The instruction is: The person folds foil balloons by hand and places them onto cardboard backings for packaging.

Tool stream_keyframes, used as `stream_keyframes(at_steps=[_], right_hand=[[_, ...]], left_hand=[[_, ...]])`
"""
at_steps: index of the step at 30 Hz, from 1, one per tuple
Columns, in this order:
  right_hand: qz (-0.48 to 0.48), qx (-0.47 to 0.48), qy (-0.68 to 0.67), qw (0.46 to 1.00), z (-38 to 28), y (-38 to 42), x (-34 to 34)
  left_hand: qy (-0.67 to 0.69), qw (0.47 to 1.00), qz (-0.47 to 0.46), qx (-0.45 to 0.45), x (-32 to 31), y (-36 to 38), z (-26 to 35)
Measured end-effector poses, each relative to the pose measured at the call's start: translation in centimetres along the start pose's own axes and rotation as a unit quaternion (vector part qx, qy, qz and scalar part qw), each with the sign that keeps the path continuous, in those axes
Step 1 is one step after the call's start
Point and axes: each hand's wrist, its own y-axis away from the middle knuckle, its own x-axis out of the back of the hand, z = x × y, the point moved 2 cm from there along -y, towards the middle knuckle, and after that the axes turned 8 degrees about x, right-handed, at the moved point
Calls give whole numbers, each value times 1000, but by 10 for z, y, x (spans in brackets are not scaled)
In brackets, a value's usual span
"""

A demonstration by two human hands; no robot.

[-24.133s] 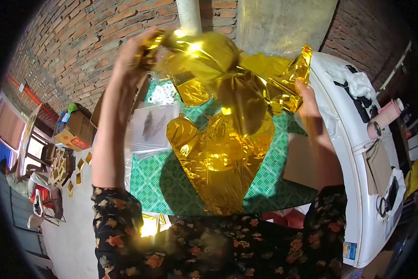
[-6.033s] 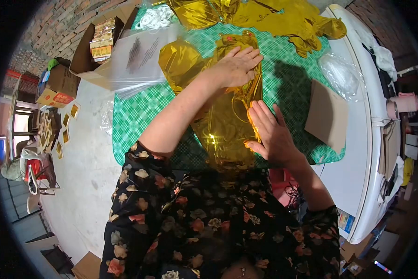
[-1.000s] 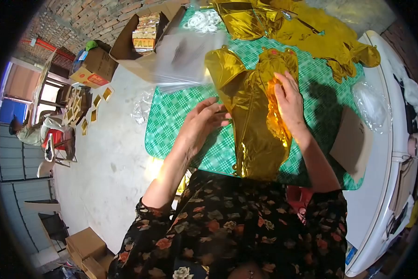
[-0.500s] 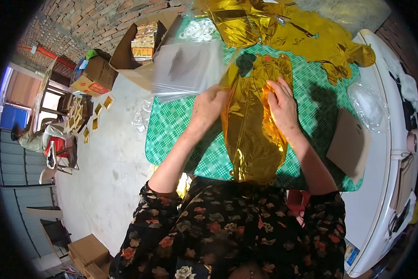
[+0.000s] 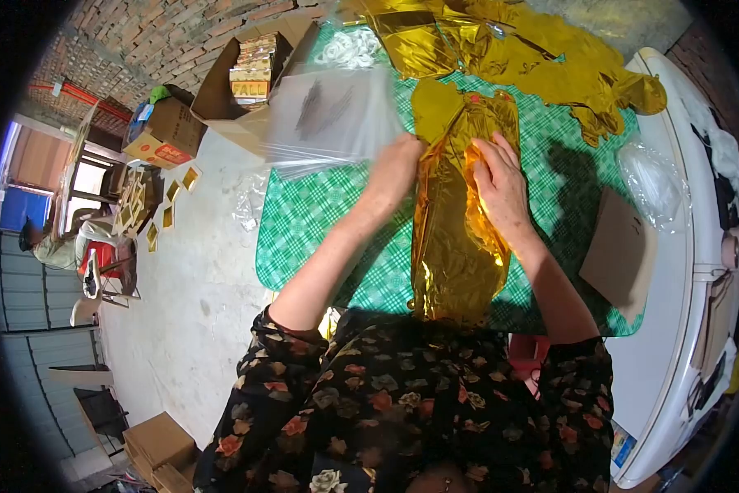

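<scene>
A flat, shiny gold foil balloon [image 5: 456, 255] lies lengthwise in front of me, its near end reaching the table's edge by my body. My left hand [image 5: 396, 168] is closed on its left edge, which is folded inward. My right hand [image 5: 501, 185] is on its right side, fingers curled over a crumpled, orange-gold fold. The balloon's far end spreads out flat beyond both hands. More gold foil balloons [image 5: 517, 62] lie loosely piled across the back of the table.
The table has a green checked cover [image 5: 320, 238]. Clear plastic sleeves [image 5: 328, 115] lie at back left, near white cords [image 5: 349, 48]. A cardboard sheet [image 5: 618, 255] and a clear bag [image 5: 653, 181] lie right. An open carton [image 5: 213, 99] stands beyond the sleeves. A person [image 5: 53, 246] sits far left.
My left hand has moved right and slightly away from me, folding the balloon's left edge inward, so the balloon is narrower. The flap at its far left now lies flat. My right hand has barely moved.
</scene>
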Motion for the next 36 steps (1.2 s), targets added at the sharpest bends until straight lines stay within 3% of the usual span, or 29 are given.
stream_keyframes(at_steps=[3, 4, 7, 8, 11, 15, 19, 23, 36], right_hand=[[3, -5, -12, 1000, 1, 0, -1], [9, -12, -18, 1000, 2, 0, -1], [24, 1, -22, 999, 9, 2, -3], [26, 25, -12, 999, 15, 3, -6], [31, 40, -6, 999, 14, 2, -4], [25, 13, -22, 999, 20, 2, -5], [29, -40, -91, 995, 14, -1, -1], [38, -120, -164, 978, 13, 3, -2], [63, -119, -292, 947, -2, -2, 8]], left_hand=[[-86, 988, 9, -130, -19, 2, -11], [-50, 998, -24, -33, -27, 3, -7], [-138, 953, -19, -268, -54, 14, -4], [-96, 982, -102, -124, -58, 15, -9], [-86, 971, -178, -133, -59, 27, -4], [-169, 951, -70, -251, -31, 21, -21], [-396, 852, 33, -340, -10, 6, -35], [-475, 805, 53, -352, -18, 10, -45], [-527, 780, 66, -330, -31, 7, -47]])
